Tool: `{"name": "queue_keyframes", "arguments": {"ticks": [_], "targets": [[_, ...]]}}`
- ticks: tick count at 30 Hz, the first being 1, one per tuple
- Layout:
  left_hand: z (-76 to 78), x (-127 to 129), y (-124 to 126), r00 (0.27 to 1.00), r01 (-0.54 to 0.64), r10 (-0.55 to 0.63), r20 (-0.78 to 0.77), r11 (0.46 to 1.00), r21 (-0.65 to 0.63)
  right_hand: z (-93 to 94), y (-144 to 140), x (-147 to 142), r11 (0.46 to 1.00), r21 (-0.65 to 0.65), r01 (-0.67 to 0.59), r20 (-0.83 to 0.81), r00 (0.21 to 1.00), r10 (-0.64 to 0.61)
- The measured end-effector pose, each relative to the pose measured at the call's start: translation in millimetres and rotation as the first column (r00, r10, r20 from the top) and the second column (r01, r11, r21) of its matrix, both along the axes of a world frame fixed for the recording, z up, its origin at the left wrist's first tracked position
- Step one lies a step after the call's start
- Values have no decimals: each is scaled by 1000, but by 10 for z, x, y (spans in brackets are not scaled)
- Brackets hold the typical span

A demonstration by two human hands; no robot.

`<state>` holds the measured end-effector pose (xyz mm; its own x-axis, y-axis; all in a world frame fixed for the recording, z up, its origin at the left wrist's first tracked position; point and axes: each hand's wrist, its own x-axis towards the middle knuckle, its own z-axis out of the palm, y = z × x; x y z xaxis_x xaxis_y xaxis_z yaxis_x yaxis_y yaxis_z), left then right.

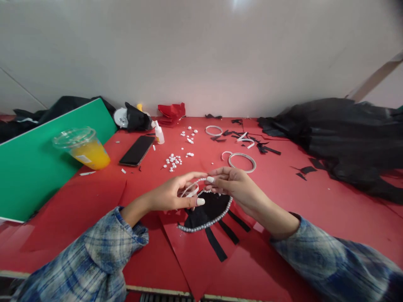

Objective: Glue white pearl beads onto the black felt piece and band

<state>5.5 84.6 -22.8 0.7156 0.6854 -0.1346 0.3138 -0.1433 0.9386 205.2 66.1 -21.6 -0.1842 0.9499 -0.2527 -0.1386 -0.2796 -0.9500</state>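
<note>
A thin strand of small pearl beads (200,180) arches between my two hands. My right hand (241,188) pinches one end of it between thumb and fingers. My left hand (171,195) is curled round its other end, along with a narrow white strip (192,191); its inner fingers are partly hidden. Just below the hands lies a black eye-shaped piece (208,209), with larger pearl beads (206,226) along its lower edge and small ones along part of its upper edge. Black strips (216,244) fan out beneath it on a red sheet (197,264).
Loose pearls (172,162), a white glue bottle (159,133) and a phone (137,151) sit beyond my left hand. A cup of orange drink (91,153) tilts by a green board (40,167). Tape rolls (253,163), black scraps (272,150) and black material (324,134) lie towards the right.
</note>
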Motion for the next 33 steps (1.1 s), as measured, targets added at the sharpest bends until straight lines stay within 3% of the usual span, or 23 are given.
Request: {"name": "queue_keyframes", "arguments": {"ticks": [4,8,10,15,18,24,27,29,30,31,33], "targets": [[-25,-55,91,987,-150,154,-42,985,83,33,18,26,1000,2,26,63,998,-26],[-31,-63,121,969,-165,223,-108,906,390,54,-1,20,997,31,-64,26,998,63],[-30,-25,88,968,-185,243,-68,868,461,59,-28,5,987,76,-142,18,990,141],[-31,75,8,975,-221,216,46,957,186,68,-77,7,955,142,-261,44,965,258],[-24,68,27,969,-245,243,36,964,107,61,-74,26,951,122,-283,88,958,274],[-39,47,59,958,-266,283,-48,938,221,-13,-83,-16,932,116,-343,212,925,314],[-49,22,53,944,-271,316,-95,907,324,-61,-72,26,917,183,-355,375,887,268],[-35,-21,57,924,-275,359,-132,863,424,-71,-29,121,868,293,-400,560,808,183],[-22,-47,61,912,-277,384,-146,837,472,-69,1,183,814,357,-458,652,746,133],[-6,-72,65,902,-276,403,-155,814,511,-64,30,248,734,401,-549,729,676,107],[27,-114,69,893,-264,418,-166,786,559,-54,62,353,542,362,-759,849,508,145]]}}
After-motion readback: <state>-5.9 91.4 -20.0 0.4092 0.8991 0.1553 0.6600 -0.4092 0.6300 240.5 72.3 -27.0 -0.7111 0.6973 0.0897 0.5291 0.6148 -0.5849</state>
